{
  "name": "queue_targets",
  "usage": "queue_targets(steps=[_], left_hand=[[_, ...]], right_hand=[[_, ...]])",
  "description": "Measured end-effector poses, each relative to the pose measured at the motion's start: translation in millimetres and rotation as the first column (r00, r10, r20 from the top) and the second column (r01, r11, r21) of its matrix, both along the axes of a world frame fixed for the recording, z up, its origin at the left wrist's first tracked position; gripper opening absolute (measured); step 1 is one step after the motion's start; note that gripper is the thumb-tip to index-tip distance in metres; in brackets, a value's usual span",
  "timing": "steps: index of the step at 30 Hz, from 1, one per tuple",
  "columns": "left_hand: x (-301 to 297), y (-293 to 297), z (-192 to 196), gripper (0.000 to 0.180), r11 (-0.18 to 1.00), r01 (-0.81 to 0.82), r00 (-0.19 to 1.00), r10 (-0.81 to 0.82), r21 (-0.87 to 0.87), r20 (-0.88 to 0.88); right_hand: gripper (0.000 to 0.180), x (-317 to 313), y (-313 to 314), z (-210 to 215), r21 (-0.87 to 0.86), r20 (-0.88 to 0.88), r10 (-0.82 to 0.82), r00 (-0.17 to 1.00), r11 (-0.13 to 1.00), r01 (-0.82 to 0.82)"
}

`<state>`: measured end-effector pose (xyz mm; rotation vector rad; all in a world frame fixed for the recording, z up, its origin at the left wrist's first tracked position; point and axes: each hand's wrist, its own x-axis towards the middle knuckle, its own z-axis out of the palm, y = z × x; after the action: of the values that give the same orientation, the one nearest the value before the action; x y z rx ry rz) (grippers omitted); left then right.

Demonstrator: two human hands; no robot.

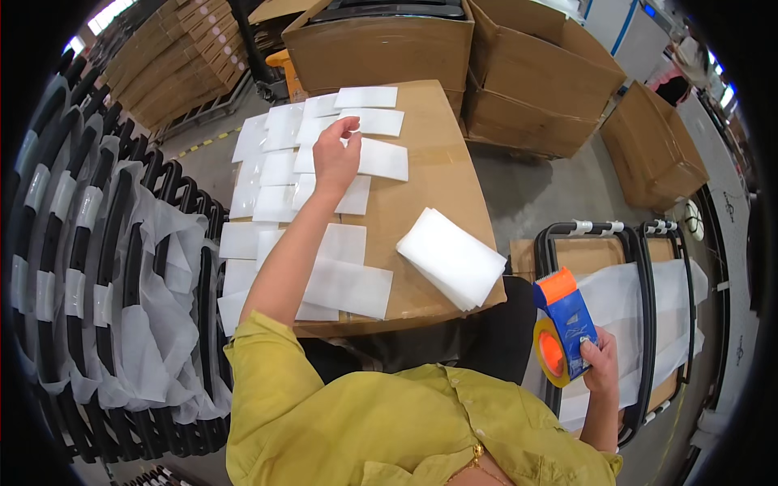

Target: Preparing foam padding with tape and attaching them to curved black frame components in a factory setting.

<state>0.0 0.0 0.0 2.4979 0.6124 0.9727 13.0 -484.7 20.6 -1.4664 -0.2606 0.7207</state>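
Note:
My left hand (pixel 336 158) hovers over or rests among the white foam sheets (pixel 279 168); I cannot tell if it touches them. Its fingers are bent, with a gap to the thumb and nothing visible between. The sheets lie in overlapping rows across a cardboard-topped work surface (pixel 433 182). In my right hand (pixel 601 360), off the surface's near right side, is a blue and orange tape dispenser (pixel 570 324) with a roll of tape in it. A stack of white sheets (pixel 451 257) sits askew at the near right corner.
Black tubular frames (pixel 105 235), partly wrapped in white sheeting, stand closely along my left. More black frames (pixel 640 235) lean at the right. Open cardboard boxes (pixel 531 89) stand beyond the surface. Stacked flat cartons (pixel 178 65) are at the far left, and a person (pixel 689 61) is at the far right.

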Motion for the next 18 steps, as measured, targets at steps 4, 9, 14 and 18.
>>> queue_targets(steps=[4, 9, 14, 18], left_hand=[[-1, 10, -6, 0.029, 0.863, 0.214, 0.967, -0.119, -0.458, 0.227], [-16, 25, -27, 0.032, 0.962, 0.107, 0.993, -0.113, -0.249, -0.01], [-14, 22, -26, 0.033, 0.987, 0.133, 0.989, -0.126, 0.091, -0.083], [1, 29, -7, 0.033, 0.97, 0.149, 0.989, -0.149, 0.192, -0.015]], right_hand=[[0.045, 1, 1, 0, 0.024, -0.011, 0.02, 1.0, 1.0, -0.019], [0.045, -14, -5, 11, 0.041, -0.03, 0.057, 0.998, 0.998, -0.056], [0.045, -21, -8, 14, 0.052, -0.017, 0.038, 0.999, 0.998, -0.037], [0.045, -17, -8, 6, 0.039, 0.01, -0.01, 1.0, 0.999, 0.01]])
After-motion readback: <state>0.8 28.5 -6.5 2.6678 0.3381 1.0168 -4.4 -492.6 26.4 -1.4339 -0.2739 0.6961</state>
